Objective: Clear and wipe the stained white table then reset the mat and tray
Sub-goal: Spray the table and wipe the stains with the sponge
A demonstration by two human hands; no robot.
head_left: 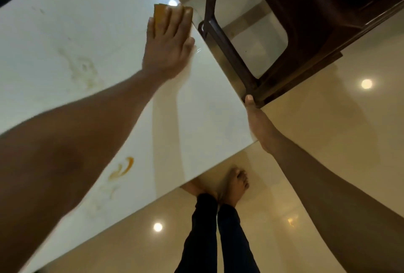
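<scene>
The white bench (54,39) fills the left and centre of the view, running from the near left to a far edge beside a dark chair. Toward its near left lies an orange stain (122,169), a curved smear, with fainter yellowish marks just beside it. Further off on the left, a pale yellowish stain (83,67) spreads across the surface.

The left hand (168,43) reaches out over the bench, fingers straight and laid flat, pressing an orange cloth (160,14) down on the far part of the top, close to the right edge. Most of the cloth is hidden under the fingers; only its far corner shows.

To the right, the right hand (254,115) rests at the right edge of the bench near its corner, thumb on top; its fingers are hidden below the edge, so its grip cannot be told. Just beyond it stands the dark brown chair (240,69), its leg close to the bench edge. Below, bare feet (235,183) stand on the glossy beige floor (328,141).
</scene>
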